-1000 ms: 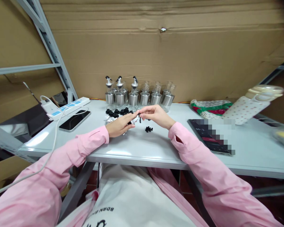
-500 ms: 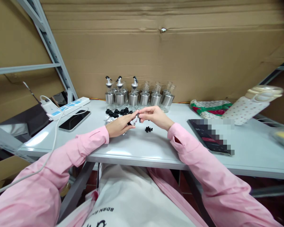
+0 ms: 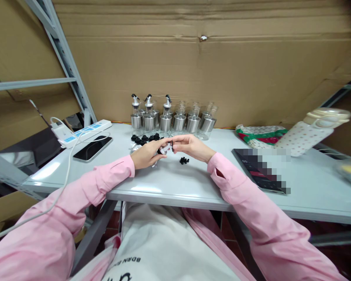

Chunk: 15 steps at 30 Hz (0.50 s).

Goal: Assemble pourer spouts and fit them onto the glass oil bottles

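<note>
My left hand is closed around a silver-grey pourer spout just above the table. At the spout's right end, my right hand pinches a small black cap piece, which appears to touch the spout. Small black plugs lie in a cluster below my right hand. Behind my left hand are several black stoppers and some silver spout parts, partly hidden by it. Glass bottles with steel sleeves stand in rows at the back; three front ones carry fitted pourers.
On the left lie a phone and a white power strip with a cable crossing my left sleeve. A tablet-like device, a patterned cloth and a leaning dotted tumbler occupy the right. Cardboard walls the back.
My fingers have shifted slightly, showing more of the spout and the black piece at its end. Both hands stay at nearly the same place.
</note>
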Available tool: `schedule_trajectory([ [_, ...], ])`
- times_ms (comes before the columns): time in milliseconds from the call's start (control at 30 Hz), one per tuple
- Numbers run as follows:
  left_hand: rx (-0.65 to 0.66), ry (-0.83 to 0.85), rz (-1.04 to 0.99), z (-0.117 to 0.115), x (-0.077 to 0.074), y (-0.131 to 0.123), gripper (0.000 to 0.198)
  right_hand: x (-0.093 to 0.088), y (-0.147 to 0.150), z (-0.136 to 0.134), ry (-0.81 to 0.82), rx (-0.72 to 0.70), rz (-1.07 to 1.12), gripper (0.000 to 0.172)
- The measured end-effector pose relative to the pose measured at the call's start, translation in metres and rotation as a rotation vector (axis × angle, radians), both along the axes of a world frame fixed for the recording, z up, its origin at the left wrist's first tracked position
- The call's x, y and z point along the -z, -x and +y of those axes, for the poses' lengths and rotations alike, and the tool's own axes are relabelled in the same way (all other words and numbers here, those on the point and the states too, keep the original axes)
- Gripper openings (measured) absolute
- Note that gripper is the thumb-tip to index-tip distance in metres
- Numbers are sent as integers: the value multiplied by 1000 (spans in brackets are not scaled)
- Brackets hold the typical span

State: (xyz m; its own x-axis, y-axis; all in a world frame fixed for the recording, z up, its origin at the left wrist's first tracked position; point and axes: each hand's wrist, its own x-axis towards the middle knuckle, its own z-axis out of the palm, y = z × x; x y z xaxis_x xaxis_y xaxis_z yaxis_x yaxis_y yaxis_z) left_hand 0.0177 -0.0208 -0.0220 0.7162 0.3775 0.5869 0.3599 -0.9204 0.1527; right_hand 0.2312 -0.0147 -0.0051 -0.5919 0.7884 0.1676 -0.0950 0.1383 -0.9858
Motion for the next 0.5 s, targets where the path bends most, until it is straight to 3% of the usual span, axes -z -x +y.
schedule_trajectory([
  [200, 10, 200, -88, -4, -3, -2, 55, -4, -4, -3, 89, -121, -29, 38],
  [500, 104, 426, -193, -4, 2, -4, 61, 2, -5, 4, -76, -133, -88, 29],
])
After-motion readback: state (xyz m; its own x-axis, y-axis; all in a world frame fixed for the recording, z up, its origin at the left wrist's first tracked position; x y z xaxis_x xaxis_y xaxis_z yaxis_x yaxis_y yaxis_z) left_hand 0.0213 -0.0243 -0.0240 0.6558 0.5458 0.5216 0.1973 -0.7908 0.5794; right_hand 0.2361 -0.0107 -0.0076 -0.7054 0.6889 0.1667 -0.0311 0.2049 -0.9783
